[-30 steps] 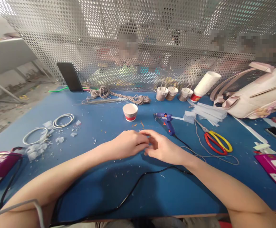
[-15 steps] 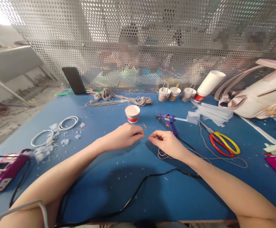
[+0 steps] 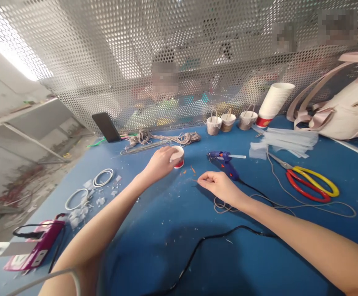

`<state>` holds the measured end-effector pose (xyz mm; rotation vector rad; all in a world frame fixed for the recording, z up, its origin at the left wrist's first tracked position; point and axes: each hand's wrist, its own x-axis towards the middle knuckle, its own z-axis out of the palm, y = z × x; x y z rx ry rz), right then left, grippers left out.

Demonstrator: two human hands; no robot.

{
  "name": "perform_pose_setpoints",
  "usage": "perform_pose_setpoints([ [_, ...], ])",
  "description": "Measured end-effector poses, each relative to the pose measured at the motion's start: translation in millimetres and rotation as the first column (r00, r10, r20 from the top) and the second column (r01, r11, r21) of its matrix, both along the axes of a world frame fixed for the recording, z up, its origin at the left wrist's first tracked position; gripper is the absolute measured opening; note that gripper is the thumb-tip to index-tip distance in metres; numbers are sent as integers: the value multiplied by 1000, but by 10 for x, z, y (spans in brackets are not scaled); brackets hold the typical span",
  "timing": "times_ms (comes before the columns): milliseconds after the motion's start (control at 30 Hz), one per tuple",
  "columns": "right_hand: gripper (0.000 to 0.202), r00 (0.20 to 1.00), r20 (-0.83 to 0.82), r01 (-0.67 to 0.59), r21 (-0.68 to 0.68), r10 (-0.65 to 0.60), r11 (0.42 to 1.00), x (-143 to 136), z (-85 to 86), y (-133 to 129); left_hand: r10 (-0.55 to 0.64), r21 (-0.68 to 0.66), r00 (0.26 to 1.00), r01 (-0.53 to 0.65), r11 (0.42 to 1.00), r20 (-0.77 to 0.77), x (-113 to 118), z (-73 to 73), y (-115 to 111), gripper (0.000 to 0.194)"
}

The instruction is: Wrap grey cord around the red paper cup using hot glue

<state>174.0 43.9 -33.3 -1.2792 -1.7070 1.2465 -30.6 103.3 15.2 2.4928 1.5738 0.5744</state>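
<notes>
My left hand (image 3: 162, 161) is closed around the near left side of a small paper cup (image 3: 180, 158) with a red band at its base. The cup stands upright on the blue table, and part of it is hidden behind my fingers. My right hand (image 3: 216, 185) is held in a pinch just above the table, with a short tip of thin cord poking out beyond the fingertips. More of this beige cord (image 3: 225, 208) lies in loose loops under the right wrist and runs off to the right. A blue glue gun (image 3: 225, 160) lies beyond my right hand.
Red-and-yellow scissors (image 3: 312, 183) and translucent strips (image 3: 289, 139) lie on the right. Cord-wrapped little baskets (image 3: 214, 125) and stacked paper cups (image 3: 274, 105) stand behind. Bundled cord (image 3: 166, 137), a phone (image 3: 106, 126), white rings (image 3: 103, 178) and a power strip (image 3: 40, 246) are leftward. A black cable (image 3: 197, 246) crosses in front.
My left hand has moved forward from the middle of the table and taken hold of the paper cup. The right hand stays pinched near the same spot. The view has tilted and shifted.
</notes>
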Motion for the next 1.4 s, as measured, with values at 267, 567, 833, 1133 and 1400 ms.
perform_pose_setpoints([
  [267,23,997,-76,33,38,-30,999,60,37,8,3,-116,992,12,993,127,18,87,-106,21],
  [567,16,913,395,-269,404,98,874,134,2,-117,338,-565,609,224,794,717,26,10,-349,5],
  [833,24,846,531,-420,719,-47,553,289,65,-302,286,-547,628,268,793,723,92,-158,-326,17],
  [1133,25,927,334,-91,644,-172,759,749,167,-173,228,-525,682,263,809,695,102,-170,-370,19],
  [1400,33,919,367,102,141,-148,985,808,-25,423,235,-549,648,336,765,724,145,-210,-283,17],
])
